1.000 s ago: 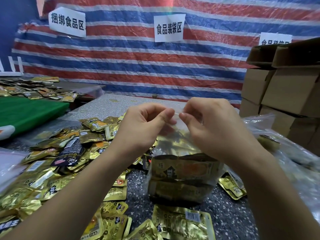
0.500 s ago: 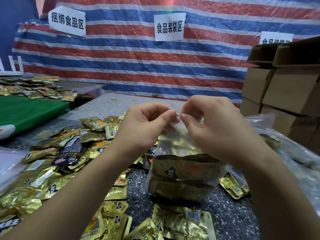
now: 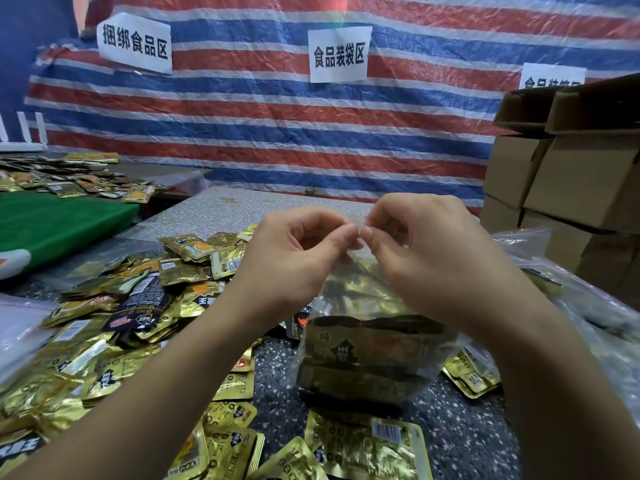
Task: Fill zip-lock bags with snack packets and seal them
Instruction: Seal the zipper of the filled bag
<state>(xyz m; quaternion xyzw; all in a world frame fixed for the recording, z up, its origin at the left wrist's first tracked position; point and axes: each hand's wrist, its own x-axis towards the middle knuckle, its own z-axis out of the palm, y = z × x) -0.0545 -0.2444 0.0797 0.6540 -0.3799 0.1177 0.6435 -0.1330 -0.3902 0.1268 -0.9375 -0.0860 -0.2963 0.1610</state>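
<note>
While standing on the speckled grey tabletop (image 3: 460, 424), the clear plastic zip-lock bag (image 3: 367, 358) holds gold foil snack packets (image 3: 363, 348); left hand (image 3: 294, 258) and right hand (image 3: 436, 258) fingers pinch its top edge.

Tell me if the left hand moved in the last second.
Yes, slightly right: against the middle wall sign, the left hand neared the right hand on the bag.

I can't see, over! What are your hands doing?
Left hand, right hand pinching zip-lock bag top. Snack packets inside. Nothing blocking.
</note>
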